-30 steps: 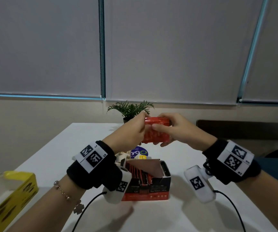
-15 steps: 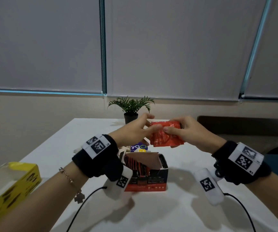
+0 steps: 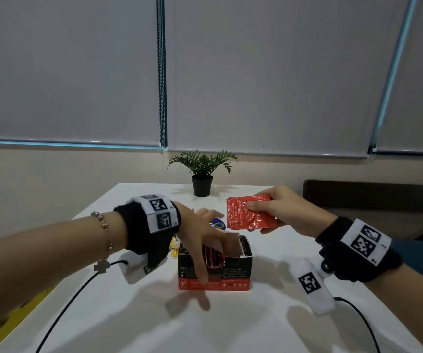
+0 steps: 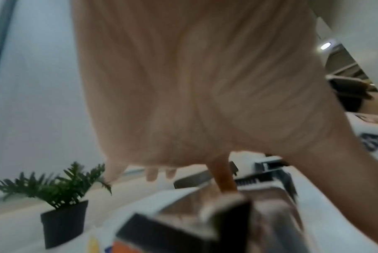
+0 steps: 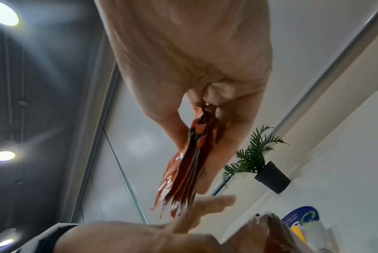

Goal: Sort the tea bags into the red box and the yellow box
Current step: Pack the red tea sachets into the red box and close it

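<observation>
Right hand [image 3: 279, 210]: raised above the bench [image 3: 269, 322], thumb and fingers pinching a stack of red tea bags [image 3: 249, 212], held clear of the red box [image 3: 215, 271] and slightly behind it. In the right wrist view, several flat red sachets seen edge-on between thumb and fingers.

Left hand [image 3: 205, 235]: spread over the open top of the red box, fingers extended, thumb down the front face, fingertips at the upright red sachets inside. Gripping nothing visible.

Red box: upright on the bench, centre, flap open.

Yellow box [image 3: 9, 324]: at the near left edge, well apart.

Potted plant [image 3: 202, 174]: far edge of bench.
</observation>
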A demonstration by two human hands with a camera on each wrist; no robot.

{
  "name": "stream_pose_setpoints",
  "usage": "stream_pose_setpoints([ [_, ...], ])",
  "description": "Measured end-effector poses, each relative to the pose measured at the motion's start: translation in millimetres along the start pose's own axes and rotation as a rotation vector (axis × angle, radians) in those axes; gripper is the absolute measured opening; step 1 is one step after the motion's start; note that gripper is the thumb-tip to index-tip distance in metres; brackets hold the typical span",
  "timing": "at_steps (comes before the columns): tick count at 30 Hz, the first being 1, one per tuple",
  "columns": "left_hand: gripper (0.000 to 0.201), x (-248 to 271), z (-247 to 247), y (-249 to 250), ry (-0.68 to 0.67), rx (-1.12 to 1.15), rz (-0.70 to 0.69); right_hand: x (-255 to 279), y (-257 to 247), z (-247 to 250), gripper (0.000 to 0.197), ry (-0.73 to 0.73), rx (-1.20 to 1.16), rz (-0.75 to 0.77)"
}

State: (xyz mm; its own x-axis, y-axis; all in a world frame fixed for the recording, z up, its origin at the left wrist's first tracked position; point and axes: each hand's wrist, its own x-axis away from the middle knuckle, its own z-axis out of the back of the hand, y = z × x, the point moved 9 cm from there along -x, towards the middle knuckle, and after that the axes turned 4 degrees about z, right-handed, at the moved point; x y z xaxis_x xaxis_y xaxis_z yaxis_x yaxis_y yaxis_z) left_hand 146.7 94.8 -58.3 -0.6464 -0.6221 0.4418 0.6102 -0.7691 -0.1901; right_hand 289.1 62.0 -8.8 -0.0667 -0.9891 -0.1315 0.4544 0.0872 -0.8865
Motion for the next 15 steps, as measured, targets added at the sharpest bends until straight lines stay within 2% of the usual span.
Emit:
stream_pose_setpoints([
  [2, 0.093, -5.1, -7.1, 7.2, 0.012, -0.068, -0.035, 0.2, 0.1, -2.8, 0.020, -0.013, 0.017, -0.008],
  [6, 0.099, -7.7, -17.4, 13.6, -0.016, -0.152, 0.009, -1.6, 5.2, -10.3, 0.025, -0.034, 0.138, -0.028],
  [15, 0.080, -10.1, -19.2, 10.8, -0.047, -0.092, 0.028, -8.3, 0.5, -31.5, 0.029, -0.088, 0.530, -0.076],
])
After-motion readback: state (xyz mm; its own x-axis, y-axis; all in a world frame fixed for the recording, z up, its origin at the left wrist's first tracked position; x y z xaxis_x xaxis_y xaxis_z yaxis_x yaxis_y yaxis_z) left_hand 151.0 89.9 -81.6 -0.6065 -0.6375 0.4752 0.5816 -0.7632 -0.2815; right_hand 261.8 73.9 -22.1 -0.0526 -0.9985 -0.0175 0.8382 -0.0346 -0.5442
